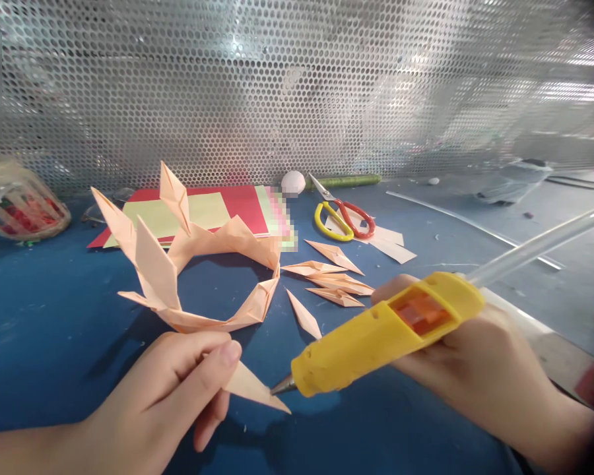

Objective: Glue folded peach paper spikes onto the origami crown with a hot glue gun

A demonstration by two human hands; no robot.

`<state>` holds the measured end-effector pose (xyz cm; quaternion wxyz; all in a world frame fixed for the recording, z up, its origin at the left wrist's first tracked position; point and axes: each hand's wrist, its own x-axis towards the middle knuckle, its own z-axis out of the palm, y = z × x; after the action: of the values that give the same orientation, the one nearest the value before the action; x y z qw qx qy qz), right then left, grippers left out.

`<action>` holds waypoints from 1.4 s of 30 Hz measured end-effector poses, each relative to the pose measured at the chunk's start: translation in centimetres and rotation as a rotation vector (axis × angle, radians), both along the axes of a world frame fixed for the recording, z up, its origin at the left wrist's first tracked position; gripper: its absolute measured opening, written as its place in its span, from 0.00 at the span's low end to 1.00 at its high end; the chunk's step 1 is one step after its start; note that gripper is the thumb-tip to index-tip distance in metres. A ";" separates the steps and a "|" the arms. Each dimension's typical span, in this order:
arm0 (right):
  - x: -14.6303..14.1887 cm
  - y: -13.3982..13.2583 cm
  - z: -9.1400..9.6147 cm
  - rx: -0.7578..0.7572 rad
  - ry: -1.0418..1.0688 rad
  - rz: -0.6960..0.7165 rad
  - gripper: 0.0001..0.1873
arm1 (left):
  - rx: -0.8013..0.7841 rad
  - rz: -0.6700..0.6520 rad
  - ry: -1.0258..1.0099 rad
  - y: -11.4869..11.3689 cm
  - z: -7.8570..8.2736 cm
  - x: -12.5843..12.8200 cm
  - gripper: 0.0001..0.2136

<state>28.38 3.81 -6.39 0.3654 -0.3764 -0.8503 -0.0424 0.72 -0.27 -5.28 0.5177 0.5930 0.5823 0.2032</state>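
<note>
Between thumb and fingers, my left hand (178, 389) pinches a folded peach paper piece (255, 387), its pointed end aimed right. My right hand (480, 369) is wrapped round a yellow hot glue gun (376, 340) with a clear glue stick (544, 244) sticking out of its back. The metal nozzle meets or nearly meets the paper near its tip. Behind my left hand stands a ring of folded peach paper (218, 323), with several pointed pieces rising from its left and back. Several loose folded pieces (334, 280) lie right of the ring.
Coloured paper sheets (247, 204) lie behind the ring. Scissors with yellow and red handles (361, 221) rest on paper scraps (396, 247). A jar with red contents (24, 204) stands at left. A white ball (293, 183), a green stick (346, 181) and a clear stick (475, 227) lie farther back, before a perforated metal panel (257, 86).
</note>
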 end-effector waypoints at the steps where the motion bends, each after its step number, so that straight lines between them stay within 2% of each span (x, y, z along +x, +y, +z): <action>1: 0.0 0.0 0.0 0.002 -0.004 0.004 0.16 | -0.005 0.007 0.001 0.0 0.1 0.1 0.27; 9: 0.0 0.1 -0.2 0.015 -0.003 0.006 0.15 | 0.037 0.137 0.022 -0.3 1.1 1.4 0.25; 14: 0.1 0.1 -0.1 0.016 -0.009 0.013 0.16 | 0.015 0.116 0.014 -0.3 0.8 1.0 0.25; 19: 0.3 0.0 -0.1 0.025 -0.024 -0.004 0.19 | -0.034 0.025 -0.005 0.1 0.2 0.3 0.27; 22: 0.4 0.0 -0.3 0.039 -0.029 -0.008 0.18 | -0.020 0.058 0.009 0.1 0.3 0.4 0.27; 28: 0.3 0.1 -0.3 0.023 -0.015 -0.015 0.18 | 0.011 0.014 -0.008 -0.1 -0.1 -0.1 0.28; 35: 0.3 0.2 -0.2 0.028 -0.004 0.000 0.19 | -0.004 0.016 -0.025 -0.2 -0.1 -0.1 0.27; 42: 0.0 0.1 0.2 0.024 -0.001 -0.013 0.19 | 0.015 0.102 0.015 -0.2 0.7 0.8 0.25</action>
<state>28.40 3.94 -6.23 0.3693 -0.3773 -0.8474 -0.0551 1.54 -0.43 -4.62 0.4978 0.5680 0.6139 0.2295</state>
